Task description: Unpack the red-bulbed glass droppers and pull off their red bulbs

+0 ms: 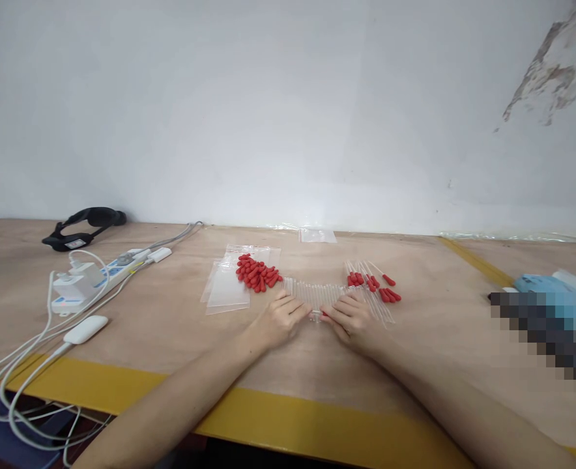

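My left hand [279, 319] is closed on one end of a clear thin tube [316, 314], which looks like a glass dropper tube. At its other end, my right hand [352, 317] pinches a red rubber bulb [324, 314], mostly hidden by the fingers. Whether the tube sits inside the bulb, I cannot tell. Just behind both hands lies a row of clear tubes [320, 292], side by side. A pile of loose red bulbs [256, 273] is beyond my left hand. Past my right hand are several droppers [372, 281], tubes with red bulbs on them.
Clear plastic bags [227, 296] lie under and beside the bulb pile, and another small bag [317, 236] is near the wall. At left are a power strip [116, 273] with white cables and a black headset strap [85, 228]. A blue packet [552, 286] lies far right.
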Demonstrator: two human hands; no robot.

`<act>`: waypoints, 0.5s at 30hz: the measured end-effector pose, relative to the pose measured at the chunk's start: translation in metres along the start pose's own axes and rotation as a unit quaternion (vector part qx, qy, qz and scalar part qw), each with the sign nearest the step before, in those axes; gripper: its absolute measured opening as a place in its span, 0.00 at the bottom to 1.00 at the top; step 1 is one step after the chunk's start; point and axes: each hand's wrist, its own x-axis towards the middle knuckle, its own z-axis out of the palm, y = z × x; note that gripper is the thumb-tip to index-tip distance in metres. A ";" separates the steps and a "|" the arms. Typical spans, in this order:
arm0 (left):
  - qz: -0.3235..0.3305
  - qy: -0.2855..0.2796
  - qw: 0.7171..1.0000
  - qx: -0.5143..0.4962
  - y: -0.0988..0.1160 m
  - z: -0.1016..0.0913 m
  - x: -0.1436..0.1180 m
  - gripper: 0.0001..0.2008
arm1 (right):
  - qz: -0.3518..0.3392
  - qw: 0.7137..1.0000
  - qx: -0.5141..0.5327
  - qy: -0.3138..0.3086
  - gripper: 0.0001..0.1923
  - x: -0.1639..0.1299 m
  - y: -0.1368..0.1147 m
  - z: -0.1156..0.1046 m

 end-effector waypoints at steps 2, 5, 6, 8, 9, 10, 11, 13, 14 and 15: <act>-0.003 -0.002 1.000 -0.004 0.001 0.000 0.000 0.11 | -0.029 0.999 -0.014 -0.002 0.09 -0.002 0.005 -0.001; -0.007 -0.007 1.000 -0.007 0.002 0.000 0.002 0.11 | -0.065 0.997 -0.043 -0.007 0.10 -0.007 0.013 -0.002; -0.010 -0.009 1.000 -0.010 0.003 0.000 0.003 0.11 | -0.075 0.996 -0.051 -0.011 0.11 -0.008 0.015 -0.003; -0.024 -0.012 0.999 -0.023 0.005 0.000 0.004 0.12 | -0.089 0.994 -0.059 -0.018 0.13 -0.010 0.017 -0.005; -0.031 -0.013 0.999 -0.031 0.005 0.000 0.004 0.13 | -0.092 0.994 -0.058 -0.020 0.13 -0.010 0.018 -0.006; -0.038 -0.015 0.998 -0.040 0.004 0.000 0.004 0.13 | -0.092 0.994 -0.053 -0.023 0.14 -0.011 0.020 -0.008; -0.047 -0.015 0.998 -0.047 0.002 0.000 0.002 0.13 | -0.086 0.995 -0.045 -0.024 0.14 -0.012 0.023 -0.011; -0.088 -0.007 0.994 -0.056 -0.006 -0.001 -0.001 0.12 | -0.035 0.999 -0.034 -0.014 0.12 -0.016 0.034 -0.017; -0.123 0.000 0.991 -0.059 -0.012 -0.003 -0.003 0.12 | 0.012 0.999 -0.034 0.001 0.11 -0.019 0.042 -0.021; -0.162 0.011 0.985 -0.062 -0.019 -0.004 -0.005 0.12 | 0.085 0.995 -0.046 0.023 0.10 -0.022 0.053 -0.026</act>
